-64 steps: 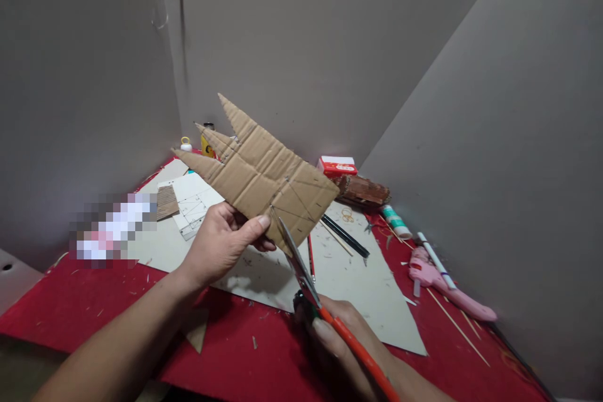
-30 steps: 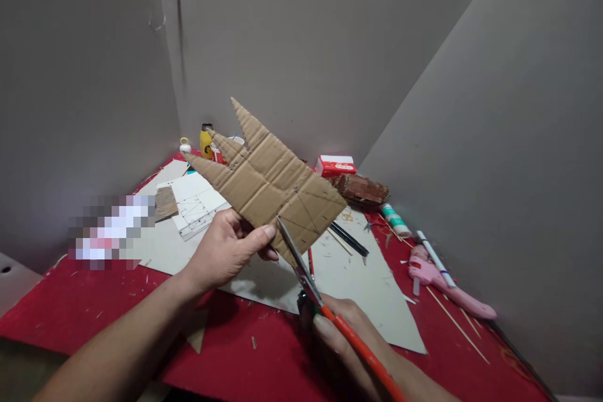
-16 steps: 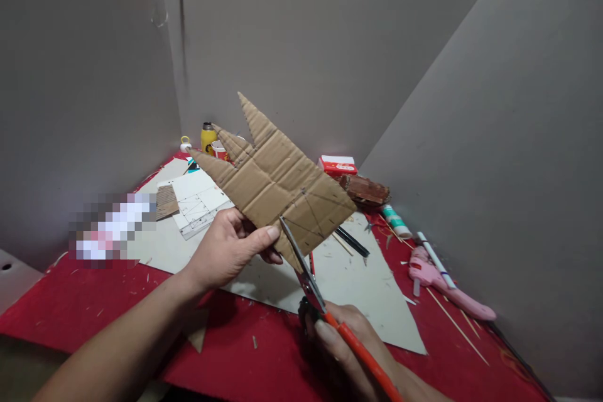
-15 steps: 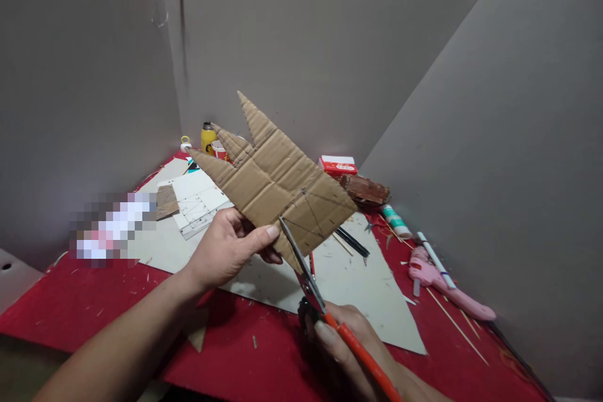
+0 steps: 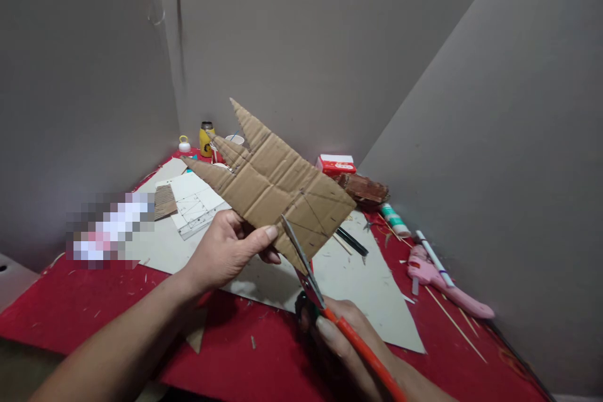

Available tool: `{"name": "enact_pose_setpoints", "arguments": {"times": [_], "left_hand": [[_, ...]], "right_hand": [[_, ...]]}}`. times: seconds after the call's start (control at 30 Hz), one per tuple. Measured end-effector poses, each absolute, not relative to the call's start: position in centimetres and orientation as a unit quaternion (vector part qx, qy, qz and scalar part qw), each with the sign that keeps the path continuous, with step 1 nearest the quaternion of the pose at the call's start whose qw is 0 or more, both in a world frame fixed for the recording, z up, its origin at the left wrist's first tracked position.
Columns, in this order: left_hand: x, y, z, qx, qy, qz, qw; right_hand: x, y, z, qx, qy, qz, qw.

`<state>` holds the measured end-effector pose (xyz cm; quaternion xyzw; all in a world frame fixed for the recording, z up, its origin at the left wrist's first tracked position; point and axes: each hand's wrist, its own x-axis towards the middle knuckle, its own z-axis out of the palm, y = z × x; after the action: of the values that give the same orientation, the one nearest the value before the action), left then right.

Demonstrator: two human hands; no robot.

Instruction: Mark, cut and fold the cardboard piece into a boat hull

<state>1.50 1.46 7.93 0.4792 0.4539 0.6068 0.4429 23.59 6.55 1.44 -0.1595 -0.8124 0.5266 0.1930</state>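
Note:
A piece of corrugated cardboard (image 5: 273, 176) is held up over the table, with several pointed spikes at its upper left and dark pen lines on its lower right part. My left hand (image 5: 235, 240) pinches its lower edge, thumb on the near face. In my right hand (image 5: 351, 333) is a pair of scissors (image 5: 365, 348) with orange handles. One blade lies across the front of the cardboard near my left thumb, its tip by a drawn line; the other blade is mostly behind the sheet. My right fingers are partly hidden under the handles.
Below lies a large pale board (image 5: 377, 301) on a red-covered table (image 5: 264, 364). At right are a pink glue gun (image 5: 436, 279), thin sticks and a green-white roll (image 5: 394, 220). A yellow bottle (image 5: 206, 139), red box (image 5: 335, 164) and brown bundle (image 5: 365, 190) stand behind. Grey walls enclose the table.
The cardboard's spiked end has dipped slightly down and to the left. Both hands keep nearly the same place, and the scissors stay across the cardboard's lower edge.

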Motion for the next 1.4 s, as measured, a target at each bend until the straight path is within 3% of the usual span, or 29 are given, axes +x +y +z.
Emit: {"name": "enact_pose_setpoints", "arguments": {"times": [1.4], "left_hand": [[2.25, 1.36, 7.53, 0.454, 0.488, 0.606, 0.435]], "right_hand": [[23.54, 5.89, 1.73, -0.215, -0.802, 0.528, 0.177]]}}
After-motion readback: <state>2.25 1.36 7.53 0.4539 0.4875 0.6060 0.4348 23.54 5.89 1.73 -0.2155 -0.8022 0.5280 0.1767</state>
